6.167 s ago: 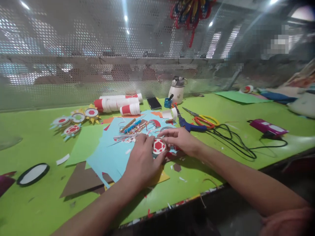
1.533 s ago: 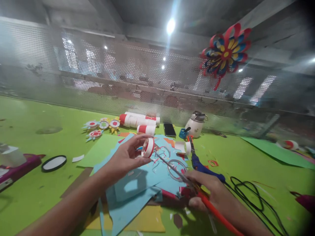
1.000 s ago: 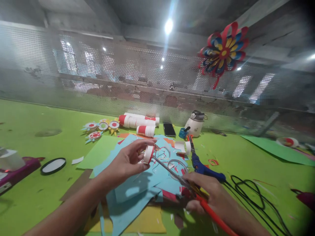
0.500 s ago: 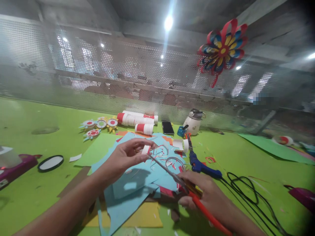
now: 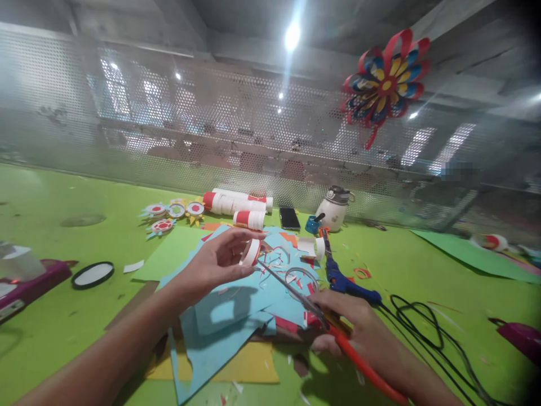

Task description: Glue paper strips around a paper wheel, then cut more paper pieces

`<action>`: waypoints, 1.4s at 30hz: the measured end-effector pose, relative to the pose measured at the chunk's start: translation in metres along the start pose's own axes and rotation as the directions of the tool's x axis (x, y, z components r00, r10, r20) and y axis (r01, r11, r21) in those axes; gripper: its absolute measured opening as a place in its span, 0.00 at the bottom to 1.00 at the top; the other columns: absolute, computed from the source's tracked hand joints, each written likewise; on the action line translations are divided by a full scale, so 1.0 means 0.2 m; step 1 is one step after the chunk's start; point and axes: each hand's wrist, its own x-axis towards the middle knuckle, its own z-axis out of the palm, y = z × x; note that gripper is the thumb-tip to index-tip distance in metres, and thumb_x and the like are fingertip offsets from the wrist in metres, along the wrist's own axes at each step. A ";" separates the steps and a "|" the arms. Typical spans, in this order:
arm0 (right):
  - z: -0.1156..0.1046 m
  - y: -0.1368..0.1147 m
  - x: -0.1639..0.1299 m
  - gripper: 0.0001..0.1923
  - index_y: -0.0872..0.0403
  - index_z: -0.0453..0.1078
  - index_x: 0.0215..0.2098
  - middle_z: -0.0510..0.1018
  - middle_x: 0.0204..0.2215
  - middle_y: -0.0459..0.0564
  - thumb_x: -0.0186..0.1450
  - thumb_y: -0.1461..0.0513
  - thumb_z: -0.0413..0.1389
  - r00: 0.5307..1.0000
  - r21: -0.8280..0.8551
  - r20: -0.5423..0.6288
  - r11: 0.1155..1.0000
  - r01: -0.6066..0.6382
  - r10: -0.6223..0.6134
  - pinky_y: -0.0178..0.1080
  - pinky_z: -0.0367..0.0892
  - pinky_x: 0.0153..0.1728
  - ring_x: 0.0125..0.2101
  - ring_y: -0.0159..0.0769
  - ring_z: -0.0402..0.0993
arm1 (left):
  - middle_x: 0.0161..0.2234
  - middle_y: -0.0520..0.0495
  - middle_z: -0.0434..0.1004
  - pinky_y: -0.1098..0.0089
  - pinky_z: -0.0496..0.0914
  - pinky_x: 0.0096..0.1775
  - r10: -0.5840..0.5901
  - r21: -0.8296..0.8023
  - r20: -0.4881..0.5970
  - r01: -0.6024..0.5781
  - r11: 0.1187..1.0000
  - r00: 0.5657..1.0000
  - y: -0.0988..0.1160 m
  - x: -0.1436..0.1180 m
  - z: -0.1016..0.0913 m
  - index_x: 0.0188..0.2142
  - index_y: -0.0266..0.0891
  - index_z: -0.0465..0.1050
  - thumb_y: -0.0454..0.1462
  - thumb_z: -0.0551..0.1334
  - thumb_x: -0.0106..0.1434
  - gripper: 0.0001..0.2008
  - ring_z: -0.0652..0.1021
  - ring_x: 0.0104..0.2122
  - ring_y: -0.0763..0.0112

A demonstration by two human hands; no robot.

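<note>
My left hand [image 5: 222, 256] grips a short white ring with a red edge, a paper cup piece [image 5: 251, 252], between thumb and fingers. In my right hand [image 5: 350, 324] are scissors [image 5: 302, 299] with red handles. Their blade tips reach up to the near edge of the cup piece; whether they touch it I cannot tell. Light blue paper sheets [image 5: 220, 361] lie under both hands, strewn with thin red and white trimmings [image 5: 276, 256]. A clear tape-like ring [image 5: 301, 280] rests on the sheets behind the blades.
A blue glue gun [image 5: 349, 288] with a black cable lies at right. Paper cups [image 5: 249, 219], a phone [image 5: 289, 219] and a bottle [image 5: 332, 210] stand along the back. Paper flower discs [image 5: 162, 226] sit at back left, and a purple power strip [image 5: 36, 287] at far left.
The cup piece has turned in my left hand, so more of its ring shape shows. The view has shifted slightly; the scissors stay close to the piece's edge.
</note>
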 end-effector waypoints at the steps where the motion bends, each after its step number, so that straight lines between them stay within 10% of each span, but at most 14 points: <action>1: 0.00 0.01 0.00 0.21 0.57 0.74 0.45 0.79 0.42 0.56 0.58 0.53 0.62 1.000 -0.008 -0.001 1.000 0.005 -0.005 0.47 0.67 0.45 0.42 0.47 0.73 | 0.50 0.39 0.71 0.57 0.67 0.48 -0.007 0.002 0.002 0.007 1.000 1.000 0.00 0.00 0.00 0.52 0.40 0.68 0.36 0.68 0.55 0.25 0.73 0.46 0.59; 42: 0.00 0.04 0.00 0.17 0.54 0.73 0.44 0.79 0.41 0.54 0.60 0.55 0.62 0.998 -0.116 -0.031 0.992 0.042 -0.046 0.47 0.69 0.43 0.39 0.44 0.75 | 0.55 0.38 0.68 0.57 0.65 0.51 -0.119 -0.005 -0.006 0.119 0.993 0.993 -0.01 0.00 -0.02 0.53 0.40 0.66 0.37 0.68 0.55 0.27 0.68 0.54 0.54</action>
